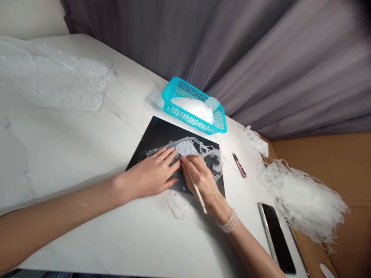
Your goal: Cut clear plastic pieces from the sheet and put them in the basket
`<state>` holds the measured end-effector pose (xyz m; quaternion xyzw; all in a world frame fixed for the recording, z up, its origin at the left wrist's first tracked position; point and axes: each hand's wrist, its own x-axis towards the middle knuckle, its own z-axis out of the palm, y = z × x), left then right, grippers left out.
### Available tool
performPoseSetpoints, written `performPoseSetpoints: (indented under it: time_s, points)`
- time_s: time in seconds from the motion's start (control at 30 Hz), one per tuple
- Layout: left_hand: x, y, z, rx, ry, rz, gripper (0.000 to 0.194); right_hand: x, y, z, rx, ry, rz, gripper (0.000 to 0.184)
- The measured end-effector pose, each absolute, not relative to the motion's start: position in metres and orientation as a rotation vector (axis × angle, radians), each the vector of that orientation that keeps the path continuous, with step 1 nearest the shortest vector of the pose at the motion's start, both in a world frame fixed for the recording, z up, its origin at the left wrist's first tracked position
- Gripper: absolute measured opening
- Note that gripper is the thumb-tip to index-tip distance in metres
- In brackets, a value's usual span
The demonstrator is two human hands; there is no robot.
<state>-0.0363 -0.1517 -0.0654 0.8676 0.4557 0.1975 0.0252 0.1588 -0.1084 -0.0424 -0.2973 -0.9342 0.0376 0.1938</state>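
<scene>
A translucent, rubbery-looking moulded sheet [186,148] with small cut-outs lies on a black mat [162,129]. Loose strips of the same clear material [213,152] trail from it to the right. My left hand [158,170] rests flat across the sheet's left part, fingers stretched out and holding it down. Pinched in my right hand [199,175] is a slim white pen-like tool [198,192], its tip hidden beneath the fingers at the sheet's near edge. Another clear piece [179,202] pokes out below the mat, partly under my right hand's shadow.
Behind the mat stands a turquoise basket [176,106] holding white pieces [195,108]. Pink-handled thread snips [240,166] and a phone [276,235] lie at the right. A heap of stringy clear scraps [304,200] hangs over the table's right edge. Bagged clear sheets [58,77] cover the far left.
</scene>
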Motion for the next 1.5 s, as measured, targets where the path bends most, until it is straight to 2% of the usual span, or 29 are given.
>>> performPoseSetpoints:
  time_s: [0.37, 0.6, 0.8, 0.9, 1.0, 1.07, 1.2, 1.3, 1.37, 1.43, 1.5]
  points:
    - [-0.038, -0.156, -0.074, 2.769, 1.486, 0.548, 0.051, 0.158, -0.093, -0.051, -0.823, -2.586, 0.19, 0.029]
    - [-0.039, -0.153, -0.073, 2.899, 1.474, 0.447, 0.052, 0.151, -0.095, -0.037, -0.862, -2.677, 0.094, 0.031]
    - [-0.044, -0.153, -0.081, 2.937, 1.468, 0.481, 0.055, 0.142, -0.097, -0.036, -0.781, -2.724, 0.238, 0.032]
    - [-0.046, -0.151, -0.082, 2.955, 1.447, 0.468, 0.057, 0.143, -0.086, -0.047, -0.877, -2.41, 0.558, 0.031]
    - [-0.045, -0.15, -0.081, 2.958, 1.446, 0.449, 0.057, 0.183, -0.063, -0.04, -1.228, -1.552, 0.919, 0.02]
    - [-0.043, -0.151, -0.079, 2.941, 1.461, 0.434, 0.056, 0.237, -0.05, -0.022, -1.341, -1.054, 0.928, 0.014]
    - [-0.039, -0.154, -0.07, 2.839, 1.498, 0.416, 0.052, 0.346, -0.043, 0.021, -1.345, -0.726, 0.753, 0.017]
    - [-0.041, -0.152, -0.059, 2.736, 1.461, 0.492, 0.045, 0.368, -0.058, 0.033, -1.301, -0.629, 0.717, 0.015]
    - [-0.044, -0.149, -0.049, 2.653, 1.435, 0.588, 0.038, 0.346, -0.074, 0.031, -1.279, -0.652, 0.832, 0.012]
    - [-0.047, -0.147, -0.04, 2.538, 1.441, 0.718, 0.035, 0.306, -0.092, 0.028, -1.231, -0.721, 1.096, 0.024]
    - [-0.047, -0.146, -0.03, 2.409, 1.455, 0.855, 0.034, 0.263, -0.106, 0.03, -1.134, -0.762, 1.367, 0.024]
